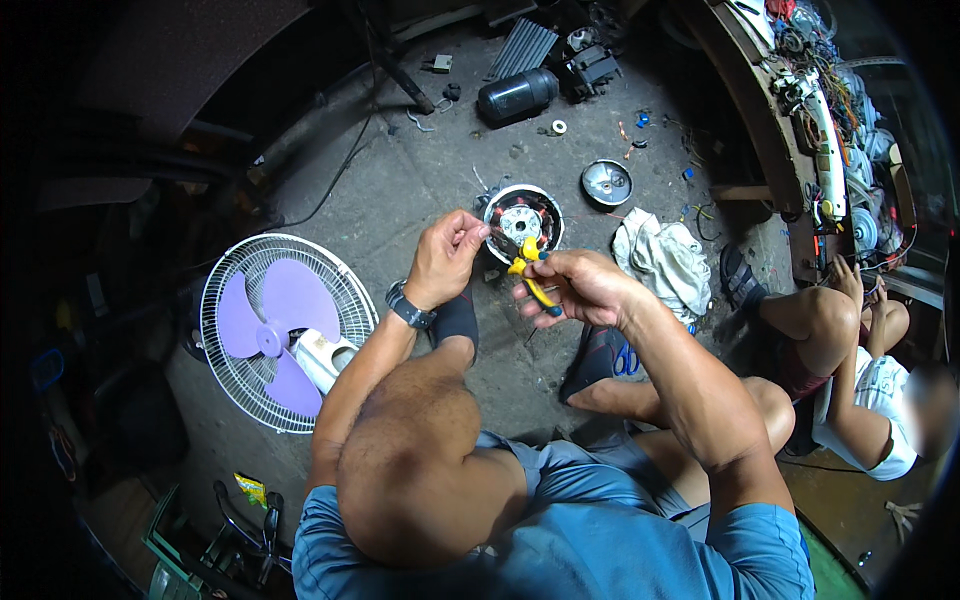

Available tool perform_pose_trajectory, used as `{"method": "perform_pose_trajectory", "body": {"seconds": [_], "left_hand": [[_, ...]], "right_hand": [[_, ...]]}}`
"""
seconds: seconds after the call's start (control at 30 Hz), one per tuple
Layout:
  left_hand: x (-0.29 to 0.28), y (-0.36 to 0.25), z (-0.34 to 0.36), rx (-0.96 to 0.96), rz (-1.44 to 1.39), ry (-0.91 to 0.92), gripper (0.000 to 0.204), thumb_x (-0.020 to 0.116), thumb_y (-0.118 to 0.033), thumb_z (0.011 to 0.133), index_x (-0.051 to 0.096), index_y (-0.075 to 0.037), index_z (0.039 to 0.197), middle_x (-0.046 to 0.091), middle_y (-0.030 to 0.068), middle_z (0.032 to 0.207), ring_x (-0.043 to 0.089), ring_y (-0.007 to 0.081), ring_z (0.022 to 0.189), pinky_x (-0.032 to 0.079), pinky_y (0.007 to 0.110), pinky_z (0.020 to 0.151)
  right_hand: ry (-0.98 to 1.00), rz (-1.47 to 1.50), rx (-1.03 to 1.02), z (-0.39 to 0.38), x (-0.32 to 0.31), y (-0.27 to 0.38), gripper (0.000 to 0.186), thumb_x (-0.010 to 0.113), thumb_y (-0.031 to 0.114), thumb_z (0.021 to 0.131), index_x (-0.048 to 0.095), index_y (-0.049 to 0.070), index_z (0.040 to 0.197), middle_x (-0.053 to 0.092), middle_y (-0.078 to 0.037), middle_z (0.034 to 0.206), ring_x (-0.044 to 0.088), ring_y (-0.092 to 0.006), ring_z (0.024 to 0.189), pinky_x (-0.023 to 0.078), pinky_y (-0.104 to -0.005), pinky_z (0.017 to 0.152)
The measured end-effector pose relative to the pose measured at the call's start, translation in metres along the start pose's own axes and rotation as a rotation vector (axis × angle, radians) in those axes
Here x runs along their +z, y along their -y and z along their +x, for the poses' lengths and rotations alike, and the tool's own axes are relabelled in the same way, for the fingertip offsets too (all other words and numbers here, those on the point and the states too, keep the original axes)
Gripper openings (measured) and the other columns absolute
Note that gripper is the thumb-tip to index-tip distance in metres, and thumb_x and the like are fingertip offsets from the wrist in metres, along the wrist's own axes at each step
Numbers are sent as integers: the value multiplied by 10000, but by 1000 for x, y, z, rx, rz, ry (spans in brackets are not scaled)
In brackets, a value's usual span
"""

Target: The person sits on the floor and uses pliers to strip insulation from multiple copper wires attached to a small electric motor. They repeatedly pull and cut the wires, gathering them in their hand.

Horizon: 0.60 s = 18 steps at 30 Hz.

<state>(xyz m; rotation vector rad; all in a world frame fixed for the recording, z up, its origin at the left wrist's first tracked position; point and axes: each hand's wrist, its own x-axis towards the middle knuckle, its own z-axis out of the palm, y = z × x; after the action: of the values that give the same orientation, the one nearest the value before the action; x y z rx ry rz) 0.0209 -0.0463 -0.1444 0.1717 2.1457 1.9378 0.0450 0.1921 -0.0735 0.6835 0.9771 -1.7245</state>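
My right hand (pixel 592 288) is closed around a pair of pliers (pixel 539 288) with yellow and dark handles. Their jaws point up and left toward my left hand (pixel 447 258), which is pinched at the fingertips beside them. Whatever lies in that pinch is too small to make out. Just beyond both hands, a round fan motor (pixel 521 222) rests on the floor, its open housing showing reddish windings around a pale centre. A shallow round metal cover (pixel 607 184) lies to the right of the motor.
At my left lies a fan (pixel 270 338) with purple blades and a white wire guard. A whitish cloth (pixel 662 262) is crumpled at right, near a seated person (pixel 868 400). A black cylinder (pixel 517 97) lies farther off. Wires and parts crowd the bench (pixel 770 130).
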Motion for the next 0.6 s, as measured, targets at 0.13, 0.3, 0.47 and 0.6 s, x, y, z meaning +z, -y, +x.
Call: {"method": "perform_pose_trajectory", "body": {"seconds": [0.13,0.3,0.47,0.6], "left_hand": [[-3,-15,-1,19,-7,38,151,637,-148,1037,631,-19,958,541,-45,767,473,37,709,418,228,629],[-10,-15,-8,-25,-134,24,144,639,-155,1038,629,-28,972,562,-43,792,494,37,729,420,214,649],[-7,-17,18,11,-307,-15,197,548,-217,1081,618,-43,1022,591,-7,882,531,70,806,452,270,811],[6,-15,25,-94,-653,137,272,452,-260,1111,528,-82,919,495,4,833,477,105,758,453,335,901]], "right_hand": [[-56,-31,-65,5,-6,-10,305,529,218,1025,554,11,1247,679,-187,1183,710,-325,1028,607,-479,859],[50,54,-60,-22,12,-11,306,533,176,1029,519,-5,1276,664,-156,1155,716,-270,968,626,-423,795],[-44,-13,-123,-37,15,-27,333,531,190,1054,497,-4,1321,651,-143,1206,711,-265,998,623,-414,833],[-149,-54,-169,-48,11,-47,365,539,220,1066,487,-2,1351,652,-137,1195,711,-244,988,615,-385,829]]}}
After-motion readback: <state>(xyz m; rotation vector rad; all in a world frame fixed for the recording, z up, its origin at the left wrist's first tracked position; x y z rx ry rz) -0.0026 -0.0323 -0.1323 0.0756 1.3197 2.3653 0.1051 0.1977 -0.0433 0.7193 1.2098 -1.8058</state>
